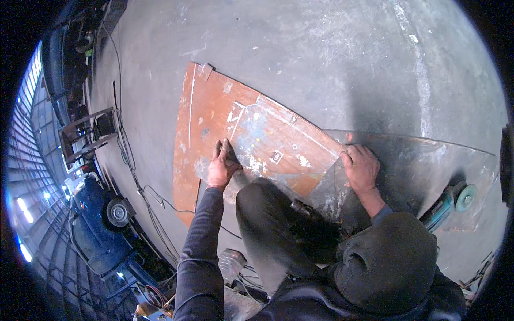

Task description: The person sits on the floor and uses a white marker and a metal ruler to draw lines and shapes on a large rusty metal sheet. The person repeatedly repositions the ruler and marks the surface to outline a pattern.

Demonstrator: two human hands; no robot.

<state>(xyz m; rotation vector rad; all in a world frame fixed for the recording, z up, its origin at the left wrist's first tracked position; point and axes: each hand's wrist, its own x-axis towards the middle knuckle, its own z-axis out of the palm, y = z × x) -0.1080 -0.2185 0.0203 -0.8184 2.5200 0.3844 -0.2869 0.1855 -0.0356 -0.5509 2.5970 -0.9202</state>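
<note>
A rust-coloured metal sheet [213,104] with white chalk lines and paint spots lies low before my knees. My left hand [223,165] rests on its surface near the middle, with fingers and thumb apart. At the sheet's right corner, my right hand [361,166] pinches the edge between thumb and fingers. A grey metal sheet [421,156] lies under that corner and reaches to the right. On this grey sheet rests a teal angle grinder [445,204] with a disc, right of my right hand. My knee partly hides the near edge of the rust-coloured sheet.
Cables [130,160] run along the concrete floor [281,36] on the left, beside a metal frame [86,134]. A blue vehicle [100,224] stands farther left. A clear plastic container [231,263] and more cables are by my left leg.
</note>
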